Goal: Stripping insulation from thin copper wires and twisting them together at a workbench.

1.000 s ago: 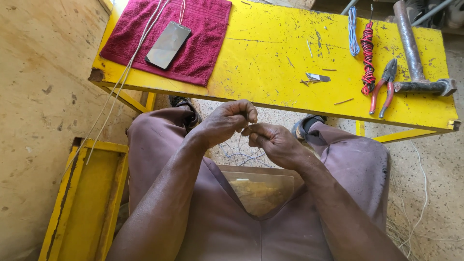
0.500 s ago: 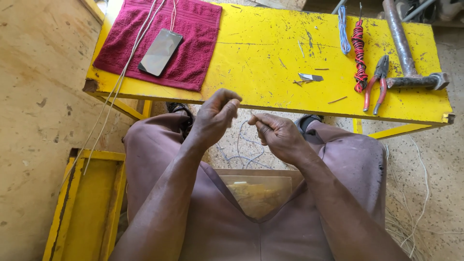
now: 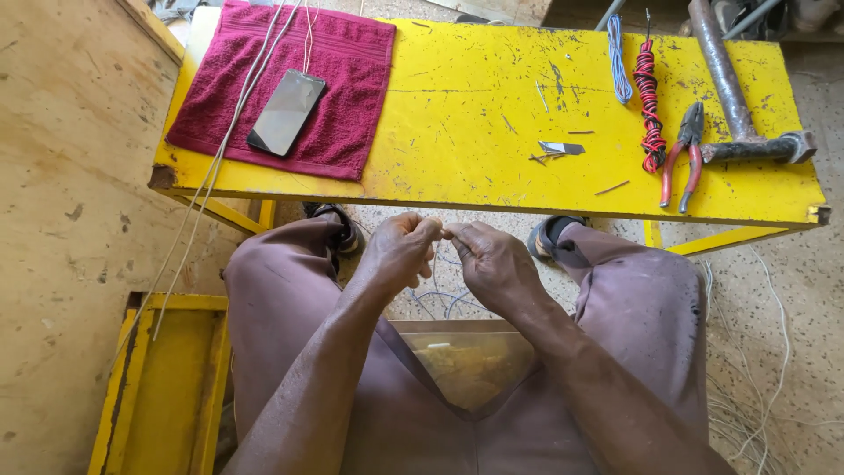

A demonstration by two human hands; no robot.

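1. Closing together since half a second earlier, the left hand (image 3: 400, 255) and right hand (image 3: 492, 264) met at the fingertips over the gap between the knees, just below the near edge of the yellow workbench (image 3: 475, 97). A moment before, they were held slightly apart.
2. Both hands were curled shut, thumbs against forefingers, pinching what looked like a thin wire (image 3: 442, 231) where they touched; it was too fine to make out clearly.
3. Loose thin wires (image 3: 440, 303) lay on the speckled floor under the hands, and a clear plastic container (image 3: 466, 361) sat between the thighs.
4. Judging by the pinch, the work had gone from handling a strand to twisting or joining its ends.
5. Nothing on the bench had moved: red-handled pliers (image 3: 681, 154) lay beside a heavy steel hammer (image 3: 738, 105), with a red-and-black twisted cable (image 3: 649, 105) and a blue wire bundle (image 3: 618, 62) next to them.
6. A dark smartphone (image 3: 286, 113) rested on the maroon towel (image 3: 352, 97), with pale cords (image 3: 211, 176) trailing over it and off the bench edge.
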